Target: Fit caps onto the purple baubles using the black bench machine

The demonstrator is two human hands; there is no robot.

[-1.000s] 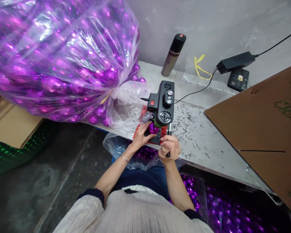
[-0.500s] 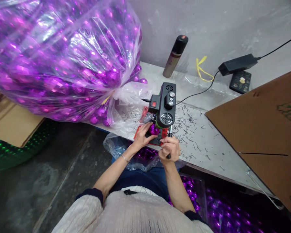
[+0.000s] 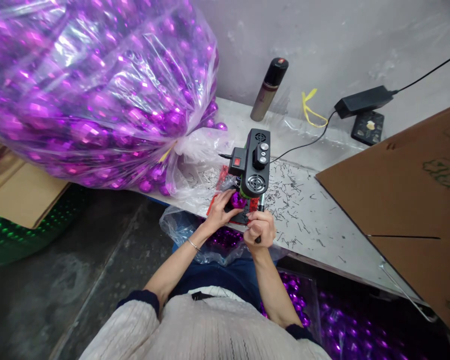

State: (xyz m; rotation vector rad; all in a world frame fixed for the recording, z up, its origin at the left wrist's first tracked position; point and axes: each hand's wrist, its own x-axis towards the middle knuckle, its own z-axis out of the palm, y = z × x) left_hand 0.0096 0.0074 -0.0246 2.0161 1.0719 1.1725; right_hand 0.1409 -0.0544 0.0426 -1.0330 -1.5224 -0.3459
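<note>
A small black machine with a red switch stands at the near edge of the grey table. Beneath its head sits a shiny purple ball on a red and black base. My left hand is cupped round that ball, fingers closed on its left side. My right hand is a fist wrapped round the machine's lever handle, just right of the ball.
A huge clear bag of purple balls fills the table's left side. A spray can, a yellow tie and a black power adapter stand at the back. A brown cardboard sheet lies right. More purple balls sit under the table.
Hardly anything differs. Both hands stay on the ball and the lever; the view shifts slightly.
</note>
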